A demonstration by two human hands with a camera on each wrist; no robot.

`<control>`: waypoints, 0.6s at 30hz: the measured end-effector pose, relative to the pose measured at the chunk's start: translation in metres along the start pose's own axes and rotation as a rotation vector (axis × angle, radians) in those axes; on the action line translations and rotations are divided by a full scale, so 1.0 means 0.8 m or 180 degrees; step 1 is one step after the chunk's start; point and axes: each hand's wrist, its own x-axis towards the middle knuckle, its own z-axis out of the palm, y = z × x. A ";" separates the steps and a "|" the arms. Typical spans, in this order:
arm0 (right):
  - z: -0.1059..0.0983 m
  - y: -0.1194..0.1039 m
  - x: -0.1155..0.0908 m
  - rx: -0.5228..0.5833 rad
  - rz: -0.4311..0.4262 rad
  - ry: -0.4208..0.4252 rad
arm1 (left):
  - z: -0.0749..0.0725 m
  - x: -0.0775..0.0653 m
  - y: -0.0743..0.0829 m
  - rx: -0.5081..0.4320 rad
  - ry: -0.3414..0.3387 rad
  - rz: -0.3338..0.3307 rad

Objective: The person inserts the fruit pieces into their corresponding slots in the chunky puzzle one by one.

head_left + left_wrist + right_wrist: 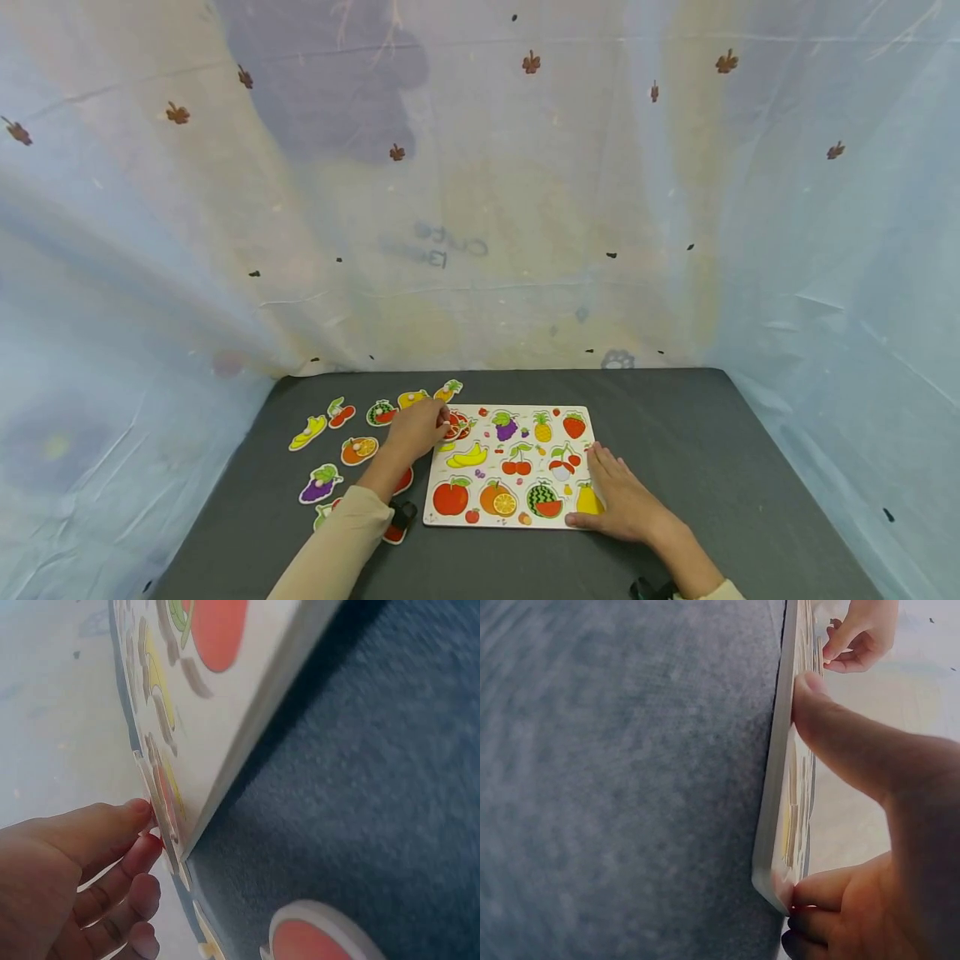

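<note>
A white puzzle board [483, 512] printed with fruit lies on the dark table. At its upper left corner my left hand [415, 431] pinches a flat red fruit piece [453, 426] between thumb and fingertips. In the left wrist view this piece [156, 799] appears nearly edge-on, close over the board's surface. My right hand [626, 498] rests along the board's right edge with fingers spread, partly covering a yellow fruit picture [588, 500]. The right wrist view has its thumb [832, 720] on one edge of the board and its other fingers at a corner.
Left of the board lie several loose fruit pieces, among them a banana [308, 433], cherries [341, 412], a watermelon [382, 412], an orange [359, 451] and grapes [321, 484]. My left forearm partly hides some red pieces. A patterned curtain [480, 208] hangs behind the table.
</note>
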 end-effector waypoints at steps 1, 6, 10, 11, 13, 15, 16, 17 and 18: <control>0.000 0.000 0.000 0.0003 0.0000 0.0001 | 0.001 0.001 0.001 -0.0002 -0.0003 0.0000; -0.001 -0.002 0.000 0.0023 -0.0004 0.0002 | 0.004 0.005 0.004 -0.0055 -0.0020 0.0029; -0.001 -0.002 0.000 0.0000 -0.0003 -0.0001 | 0.006 0.008 0.007 -0.0105 -0.0090 -0.0005; -0.001 -0.002 0.000 -0.0006 0.0002 -0.0004 | 0.006 0.008 0.008 -0.0117 -0.0105 -0.0015; -0.002 -0.002 -0.001 -0.0011 0.0013 -0.0014 | 0.007 0.010 0.009 -0.0139 -0.0127 -0.0037; -0.003 -0.003 -0.001 0.0005 0.0013 -0.0022 | 0.008 0.011 0.010 -0.0163 -0.0131 -0.0042; -0.003 -0.004 -0.001 0.0011 0.0016 -0.0030 | 0.009 0.012 0.010 -0.0159 -0.0131 -0.0039; -0.004 -0.004 -0.001 0.0009 0.0024 -0.0038 | 0.009 0.013 0.010 -0.0158 -0.0140 -0.0038; -0.005 -0.005 -0.001 0.0014 0.0023 -0.0041 | 0.009 0.013 0.011 -0.0154 -0.0140 -0.0029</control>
